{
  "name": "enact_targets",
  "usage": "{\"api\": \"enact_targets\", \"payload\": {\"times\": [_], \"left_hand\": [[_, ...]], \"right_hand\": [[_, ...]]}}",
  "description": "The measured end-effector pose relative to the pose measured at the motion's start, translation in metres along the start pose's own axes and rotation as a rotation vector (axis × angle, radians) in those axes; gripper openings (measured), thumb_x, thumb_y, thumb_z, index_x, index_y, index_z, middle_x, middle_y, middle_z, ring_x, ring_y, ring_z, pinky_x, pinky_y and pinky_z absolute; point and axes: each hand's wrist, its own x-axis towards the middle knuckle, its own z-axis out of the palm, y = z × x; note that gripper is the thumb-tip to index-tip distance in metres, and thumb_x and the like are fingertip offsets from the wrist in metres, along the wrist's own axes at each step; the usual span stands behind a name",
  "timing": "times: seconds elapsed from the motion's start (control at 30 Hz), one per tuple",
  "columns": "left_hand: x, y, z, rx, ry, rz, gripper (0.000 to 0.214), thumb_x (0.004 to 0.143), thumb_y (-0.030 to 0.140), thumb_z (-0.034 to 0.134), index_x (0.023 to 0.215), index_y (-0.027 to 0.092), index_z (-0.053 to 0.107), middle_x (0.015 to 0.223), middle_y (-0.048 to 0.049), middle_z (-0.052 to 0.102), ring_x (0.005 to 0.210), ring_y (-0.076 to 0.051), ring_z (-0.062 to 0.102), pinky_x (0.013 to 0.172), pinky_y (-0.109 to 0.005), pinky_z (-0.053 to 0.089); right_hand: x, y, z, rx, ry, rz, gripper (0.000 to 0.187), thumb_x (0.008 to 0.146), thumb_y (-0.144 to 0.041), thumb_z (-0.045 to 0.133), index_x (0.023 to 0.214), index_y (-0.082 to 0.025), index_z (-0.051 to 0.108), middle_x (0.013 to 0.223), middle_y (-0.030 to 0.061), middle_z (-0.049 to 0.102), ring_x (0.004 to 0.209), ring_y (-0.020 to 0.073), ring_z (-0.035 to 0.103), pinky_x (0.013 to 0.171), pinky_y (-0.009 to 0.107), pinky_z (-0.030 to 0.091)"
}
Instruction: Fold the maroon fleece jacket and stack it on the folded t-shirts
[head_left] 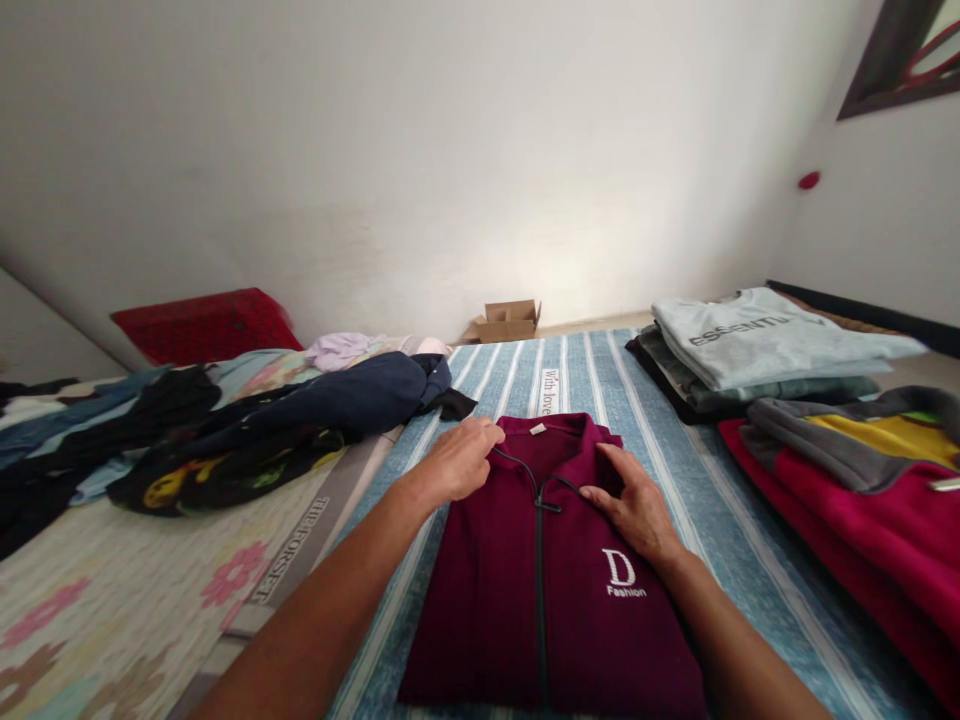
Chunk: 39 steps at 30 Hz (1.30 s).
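Note:
A folded maroon zip-up jacket point(495, 590) lies front up, its collar at the far end and a white "D Fashion" print on the chest. A dark drawstring point(529, 468) loops across the neck opening to the top of the zip. My left hand point(466, 458) is closed at the left side of the collar, with one stretch of the drawstring running to its fingertips. On the right shoulder rests my right hand point(637, 505), thumb and fingers apart, the thumb tip beside the drawstring's other stretch. What lies under the fingers is hidden.
Beneath the jacket is a blue striped sheet point(682, 470). Loose dark clothes point(330, 410) are heaped at left, near a red box-like object point(210, 325). At right are folded grey tops point(757, 340) and pink-red clothing point(862, 510). A cardboard box point(508, 320) sits by the wall.

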Motion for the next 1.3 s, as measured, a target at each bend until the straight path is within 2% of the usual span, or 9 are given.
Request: {"api": "enact_targets", "payload": {"times": [0.17, 0.4, 0.57, 0.73, 0.9, 1.03, 1.17, 1.3], "left_hand": [[-0.007, 0.008, 0.023, 0.120, 0.082, -0.080, 0.016, 0.078, 0.008, 0.046, 0.084, 0.019, 0.056, 0.091, -0.0072, 0.057, 0.093, -0.022, 0.051, 0.080, -0.031, 0.041], [-0.008, 0.006, 0.041, 0.160, 0.149, -0.076, 0.013, 0.083, 0.011, 0.045, 0.084, 0.018, 0.055, 0.088, -0.0091, 0.056, 0.091, -0.024, 0.049, 0.080, -0.034, 0.041], [-0.009, 0.007, 0.052, 0.174, 0.198, -0.193, 0.012, 0.081, 0.013, 0.046, 0.084, 0.017, 0.056, 0.088, -0.0100, 0.058, 0.091, -0.024, 0.052, 0.077, -0.032, 0.042], [-0.006, 0.015, 0.065, 0.158, 0.160, -0.324, 0.013, 0.082, 0.016, 0.046, 0.088, 0.015, 0.057, 0.088, -0.0103, 0.060, 0.089, -0.025, 0.057, 0.073, -0.033, 0.044], [-0.010, 0.024, 0.067, 0.093, 0.138, -0.373, 0.019, 0.083, 0.028, 0.051, 0.091, 0.012, 0.059, 0.094, -0.0129, 0.060, 0.094, -0.027, 0.057, 0.078, -0.035, 0.044], [-0.015, 0.026, 0.065, 0.087, 0.133, -0.386, 0.027, 0.085, 0.034, 0.048, 0.090, 0.012, 0.062, 0.094, -0.0141, 0.060, 0.096, -0.028, 0.055, 0.081, -0.036, 0.043], [-0.016, 0.030, 0.066, 0.115, 0.161, -0.366, 0.029, 0.086, 0.033, 0.045, 0.090, 0.011, 0.064, 0.092, -0.0142, 0.061, 0.096, -0.028, 0.055, 0.082, -0.036, 0.043], [-0.018, 0.037, 0.061, 0.083, 0.139, -0.381, 0.030, 0.085, 0.033, 0.045, 0.089, 0.011, 0.065, 0.090, -0.0144, 0.062, 0.093, -0.027, 0.057, 0.080, -0.037, 0.043]], "right_hand": [[-0.001, 0.003, 0.001, 0.009, 0.011, 0.002, 0.061, 0.075, -0.051, 0.061, 0.127, -0.021, 0.048, 0.126, 0.0108, 0.054, 0.116, 0.0291, 0.050, 0.097, 0.048, 0.041], [-0.001, 0.004, 0.001, 0.012, 0.008, 0.002, 0.063, 0.074, -0.052, 0.063, 0.126, -0.019, 0.049, 0.125, 0.0117, 0.054, 0.115, 0.0288, 0.050, 0.098, 0.047, 0.040], [-0.001, 0.002, 0.000, 0.031, 0.006, 0.013, 0.063, 0.074, -0.051, 0.064, 0.125, -0.019, 0.049, 0.123, 0.0106, 0.055, 0.114, 0.0278, 0.051, 0.097, 0.045, 0.040], [-0.001, 0.003, 0.001, 0.077, 0.014, 0.030, 0.061, 0.073, -0.051, 0.064, 0.124, -0.022, 0.049, 0.123, 0.0094, 0.055, 0.114, 0.0286, 0.051, 0.097, 0.048, 0.040], [-0.001, 0.005, 0.002, 0.075, 0.004, 0.036, 0.062, 0.072, -0.051, 0.064, 0.124, -0.021, 0.049, 0.124, 0.0098, 0.055, 0.115, 0.0289, 0.050, 0.098, 0.048, 0.039], [-0.001, 0.005, 0.002, 0.080, 0.020, 0.031, 0.060, 0.072, -0.051, 0.064, 0.123, -0.022, 0.051, 0.124, 0.0094, 0.055, 0.115, 0.0290, 0.050, 0.098, 0.048, 0.039], [-0.002, 0.005, 0.002, 0.060, 0.014, 0.031, 0.060, 0.072, -0.051, 0.064, 0.123, -0.022, 0.051, 0.124, 0.0089, 0.055, 0.115, 0.0289, 0.051, 0.098, 0.048, 0.040], [-0.002, 0.007, 0.002, 0.044, 0.002, 0.041, 0.060, 0.072, -0.052, 0.063, 0.123, -0.022, 0.051, 0.125, 0.0093, 0.054, 0.115, 0.0287, 0.050, 0.098, 0.048, 0.039]]}}
